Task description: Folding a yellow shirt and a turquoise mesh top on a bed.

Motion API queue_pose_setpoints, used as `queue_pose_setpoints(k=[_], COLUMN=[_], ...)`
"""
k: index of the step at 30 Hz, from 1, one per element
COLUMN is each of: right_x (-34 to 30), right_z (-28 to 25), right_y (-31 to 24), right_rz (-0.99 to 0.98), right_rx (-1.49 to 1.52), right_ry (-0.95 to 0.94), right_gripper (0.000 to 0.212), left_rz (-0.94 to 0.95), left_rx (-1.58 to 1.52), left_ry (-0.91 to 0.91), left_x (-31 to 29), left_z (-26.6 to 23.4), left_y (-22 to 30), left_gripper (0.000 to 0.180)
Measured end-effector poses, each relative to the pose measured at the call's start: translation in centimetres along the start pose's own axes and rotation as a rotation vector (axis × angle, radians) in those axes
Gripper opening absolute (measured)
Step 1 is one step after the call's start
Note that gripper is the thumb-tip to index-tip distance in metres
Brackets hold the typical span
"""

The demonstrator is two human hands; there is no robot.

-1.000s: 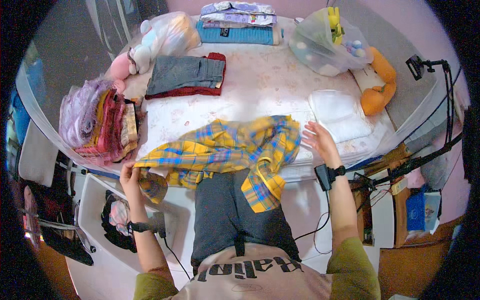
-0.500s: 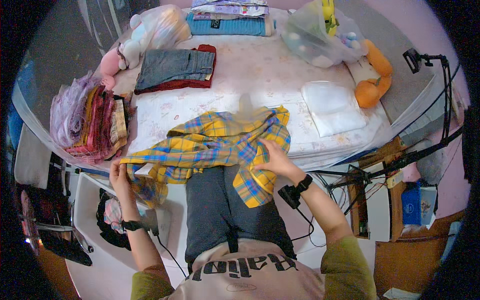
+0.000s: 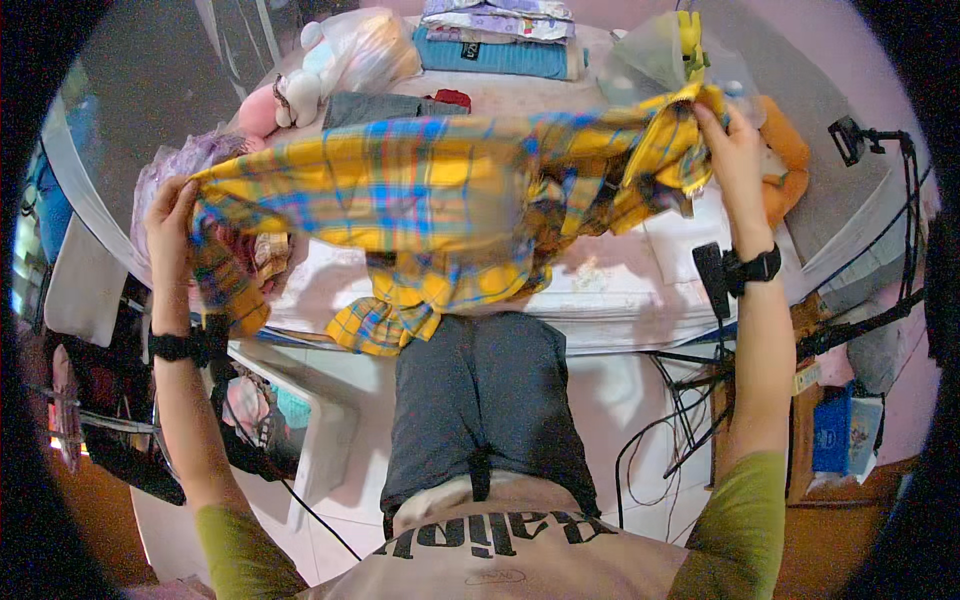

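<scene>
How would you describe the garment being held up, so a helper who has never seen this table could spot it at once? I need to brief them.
Above the pale table, stretched between the left hand and the right hand, hangs the plaid shirt. Unlike the folded blue stack and grey garment behind, it is unfolded, bright yellow with blue checks.

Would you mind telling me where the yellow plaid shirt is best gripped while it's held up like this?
At its two top ends, from above: the shirt hangs stretched between the left hand and right hand, its loose lower part drooping toward the table.
</scene>
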State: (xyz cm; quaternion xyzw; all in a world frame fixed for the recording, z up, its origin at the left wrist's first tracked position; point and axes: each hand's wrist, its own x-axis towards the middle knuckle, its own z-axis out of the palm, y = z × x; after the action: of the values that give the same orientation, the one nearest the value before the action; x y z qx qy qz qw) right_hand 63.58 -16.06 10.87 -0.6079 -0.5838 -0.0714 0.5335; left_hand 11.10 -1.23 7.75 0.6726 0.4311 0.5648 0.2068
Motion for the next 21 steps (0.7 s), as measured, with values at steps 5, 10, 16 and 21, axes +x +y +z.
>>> queue_pose_setpoints(k=[5,10,16,21], right_x=[2.6,0.8,0.4,-6.1], right_z=[-3.4,-4.4,-0.9,3.9], right_y=[2.0,0.7,6.7,15.8], right_rz=[0.038,0.067,0.384,0.521], right_rx=[0.091,0.125,0.105,-0.257], right_ry=[0.066,0.033,-0.224,-0.348], right_gripper=[0.021,0.022,0.028,0.022], left_rz=[0.030,0.014,0.155,0.089], left_rx=[-0.060,0.057,0.326,0.365], left_ry=[-0.026,0.004,-0.096,-0.620], left_x=[1.3,1.9,4.4,-2.2], left_z=[0.7,0.9,6.0,13.4], left_y=[-1.5,-1.1,-4.6,-4.9], left_gripper=[0.011,0.012,0.022,0.024])
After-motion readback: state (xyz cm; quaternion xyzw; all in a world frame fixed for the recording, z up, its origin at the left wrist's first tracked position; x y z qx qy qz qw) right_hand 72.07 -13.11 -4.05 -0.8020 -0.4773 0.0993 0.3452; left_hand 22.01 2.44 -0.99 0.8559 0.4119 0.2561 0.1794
